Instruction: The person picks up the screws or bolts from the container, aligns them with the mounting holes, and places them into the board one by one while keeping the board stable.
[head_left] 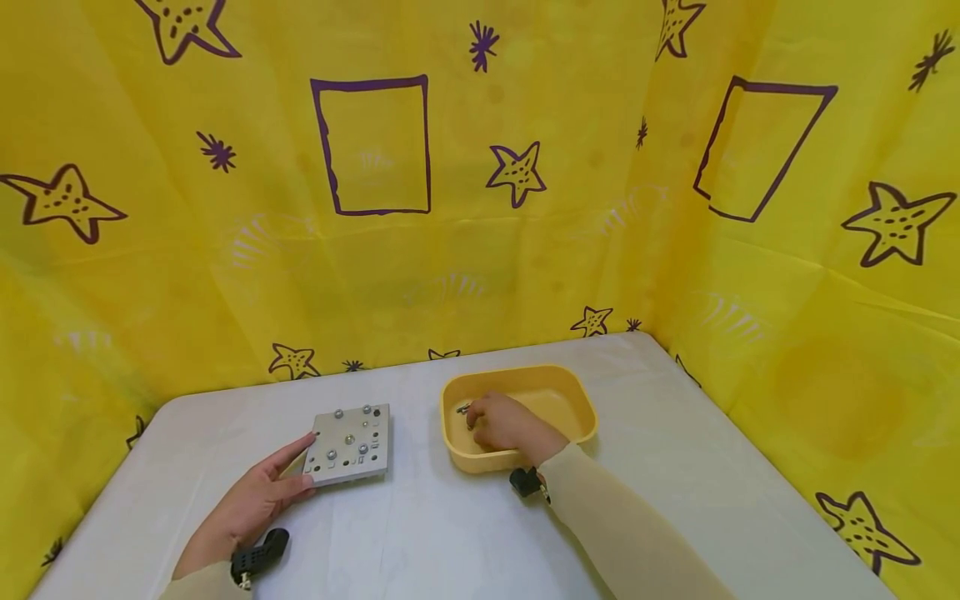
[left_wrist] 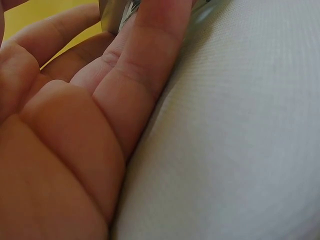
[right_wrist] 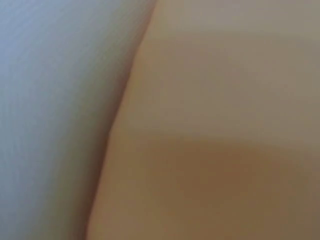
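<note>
At the left, my left hand [head_left: 258,497] holds a square metal plate [head_left: 339,427] by its near-left corner, thumb along the front edge and fingers at the left side. Several bolts stand in the plate among round holes. The left wrist view catches only a sliver of the plate [left_wrist: 111,15] past the fingers. My right hand [head_left: 504,423] reaches down inside a yellow bin [head_left: 480,463], its fingers bent at small metal pieces [head_left: 462,408] near the left wall. Whether it pinches one of them I cannot tell, as the fingertips are partly hidden.
Both the plate and the bin are on a table with a white cloth [head_left: 450,542]. Yellow curtains [head_left: 465,283] printed with stars enclose the table at the back and sides. The bin wall [right_wrist: 225,90] fills much of the right wrist view.
</note>
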